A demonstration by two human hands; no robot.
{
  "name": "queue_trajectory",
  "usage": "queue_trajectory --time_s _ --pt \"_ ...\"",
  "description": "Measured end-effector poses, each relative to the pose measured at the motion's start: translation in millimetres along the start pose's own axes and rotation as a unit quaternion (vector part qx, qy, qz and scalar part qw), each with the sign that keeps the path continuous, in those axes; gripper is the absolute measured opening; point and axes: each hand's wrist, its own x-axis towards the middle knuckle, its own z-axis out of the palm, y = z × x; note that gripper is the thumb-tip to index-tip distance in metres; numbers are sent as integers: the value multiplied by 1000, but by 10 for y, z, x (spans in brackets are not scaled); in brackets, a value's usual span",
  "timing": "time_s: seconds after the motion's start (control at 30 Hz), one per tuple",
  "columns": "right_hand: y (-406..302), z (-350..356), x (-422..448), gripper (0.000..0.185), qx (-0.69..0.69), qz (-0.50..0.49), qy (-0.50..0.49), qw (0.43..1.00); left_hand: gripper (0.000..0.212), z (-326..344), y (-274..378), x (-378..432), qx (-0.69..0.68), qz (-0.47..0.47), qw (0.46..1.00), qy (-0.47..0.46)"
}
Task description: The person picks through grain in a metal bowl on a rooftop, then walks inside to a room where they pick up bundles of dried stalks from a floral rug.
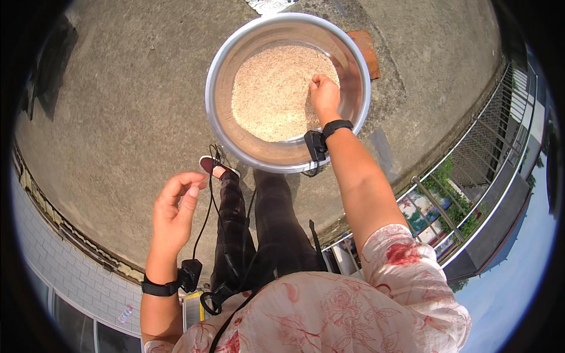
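Observation:
A wide round metal basin (212,106) stands on the ground before me, with a broad layer of pale tan grain (278,88) inside. My right hand (325,92) reaches into it over the right part of the grain, fingers curled in. Whether grains are inside those fingers is hidden. To the left of the basin and nearer my body, my left hand (174,209) is raised in the air. Its fingers are bent, thumb apart from them, and nothing is held. Each wrist wears a black strap with a small black device.
Black cables (207,220) hang in front of my legs, close to my left hand. A rusty-brown flat piece (366,53) lies beside the basin's right rim. Concrete ground (132,88) surrounds the basin. A metal railing (441,212) runs along the right, and a tiled wall (75,273) borders the lower left.

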Motion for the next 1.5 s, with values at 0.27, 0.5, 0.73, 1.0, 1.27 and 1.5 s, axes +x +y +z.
queue_trajectory --time_s 0.27,0.5,0.73,1.0,1.27,1.5 --pt "-61 -40 -6 10 -36 -9 -7 999 17 4 10 0 3 2 1000 0" --pt "47 -218 -105 7 243 61 -21 968 17 -4 8 -14 7 7 1000 -2" --pt "358 -1204 -295 21 641 174 176 726 17 8 67 -14 -12 24 1000 -8" --pt "511 -373 -184 19 322 154 -66 932 17 -1 37 15 -5 14 1000 -13" --pt "153 -134 -232 28 44 64 -32 996 17 -38 -7 -7 -8 10 1000 -9" --pt "-136 -24 -342 21 -92 38 -177 979 17 -45 -35 -11 1 10 1000 -14"
